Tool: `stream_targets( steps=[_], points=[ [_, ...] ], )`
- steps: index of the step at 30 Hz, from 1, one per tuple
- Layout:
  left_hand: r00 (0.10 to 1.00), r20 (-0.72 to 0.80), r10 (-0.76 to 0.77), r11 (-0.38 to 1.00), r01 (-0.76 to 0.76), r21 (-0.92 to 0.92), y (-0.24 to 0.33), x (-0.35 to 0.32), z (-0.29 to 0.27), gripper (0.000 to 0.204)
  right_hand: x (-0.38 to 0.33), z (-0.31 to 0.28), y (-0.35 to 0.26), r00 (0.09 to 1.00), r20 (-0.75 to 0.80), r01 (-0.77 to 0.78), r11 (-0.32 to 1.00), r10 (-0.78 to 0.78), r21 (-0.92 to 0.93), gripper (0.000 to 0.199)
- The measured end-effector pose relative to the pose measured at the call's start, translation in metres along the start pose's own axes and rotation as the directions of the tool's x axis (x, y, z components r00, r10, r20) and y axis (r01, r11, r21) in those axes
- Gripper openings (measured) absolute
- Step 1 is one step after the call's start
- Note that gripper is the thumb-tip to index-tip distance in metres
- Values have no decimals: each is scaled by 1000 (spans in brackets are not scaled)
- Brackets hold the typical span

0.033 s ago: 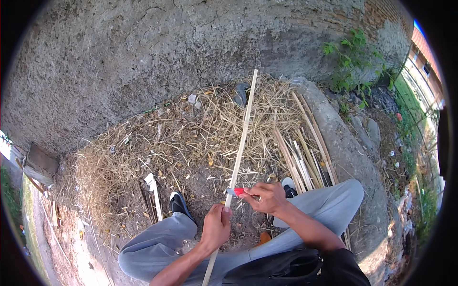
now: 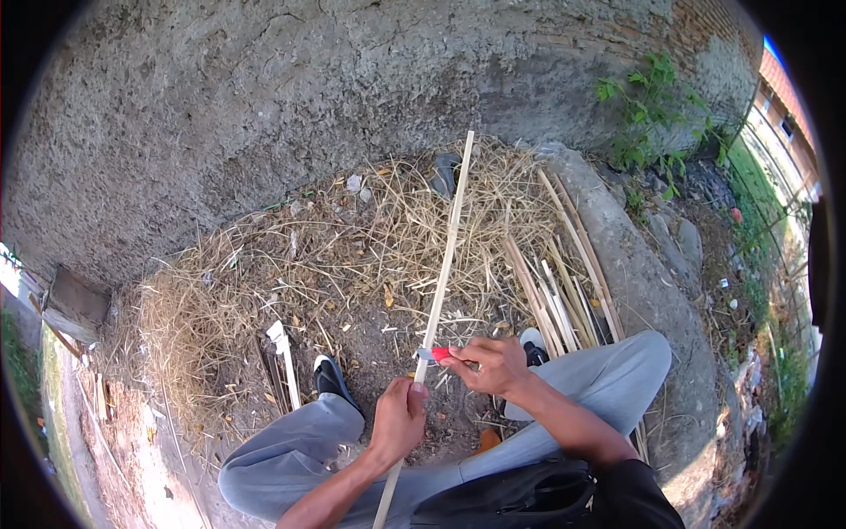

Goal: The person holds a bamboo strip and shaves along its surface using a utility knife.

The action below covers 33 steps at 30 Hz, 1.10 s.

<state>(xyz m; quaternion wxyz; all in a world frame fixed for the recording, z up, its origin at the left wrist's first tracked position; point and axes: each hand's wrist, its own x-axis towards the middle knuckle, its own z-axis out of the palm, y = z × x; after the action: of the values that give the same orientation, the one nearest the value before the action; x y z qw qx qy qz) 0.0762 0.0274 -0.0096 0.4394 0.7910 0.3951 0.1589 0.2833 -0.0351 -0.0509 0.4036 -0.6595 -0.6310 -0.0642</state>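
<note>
A long, pale strip of split wood or bamboo (image 2: 449, 242) runs from my lap out toward the wall. My left hand (image 2: 400, 421) is closed around it, thumb lying along its upper face. Just beyond that thumb, my right hand (image 2: 490, 364) grips a knife with a red handle (image 2: 441, 353). Its short metal blade lies across the strip, touching it or very close to it. The fingers of my right hand cover the rest of the handle.
Several similar strips (image 2: 555, 304) lie in a bundle beyond my right knee, beside a concrete ledge (image 2: 652, 291). Dry straw (image 2: 352, 256) and shavings cover the ground up to the rough wall (image 2: 308, 97). A pale-headed stick (image 2: 284, 353) lies by my left shoe (image 2: 331, 381).
The strip's far end has shifted very slightly back toward me. Both hands keep nearly the same place and grip.
</note>
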Motion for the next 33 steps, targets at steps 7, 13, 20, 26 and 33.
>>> stream_targets(
  steps=[7,13,20,26,33],
  points=[
    [979,83,188,982,-185,-42,-13,-39,20,16,20,-54,125,834,-277,-479,875,477,65,37],
    [977,181,-116,948,163,-273,-22,-2,-8,28,13,-71,93,748,-207,-439,704,631,558,28],
    [908,206,-365,708,415,-572,-22,0,1,34,5,-22,11,953,68,-303,922,295,242,28],
    [941,43,-335,879,329,-347,-36,-3,11,33,2,-11,9,973,103,-222,961,207,163,31],
    [985,-100,-142,990,140,-29,-17,-5,14,30,-3,-2,0,979,106,-194,963,176,189,30]
  ],
)
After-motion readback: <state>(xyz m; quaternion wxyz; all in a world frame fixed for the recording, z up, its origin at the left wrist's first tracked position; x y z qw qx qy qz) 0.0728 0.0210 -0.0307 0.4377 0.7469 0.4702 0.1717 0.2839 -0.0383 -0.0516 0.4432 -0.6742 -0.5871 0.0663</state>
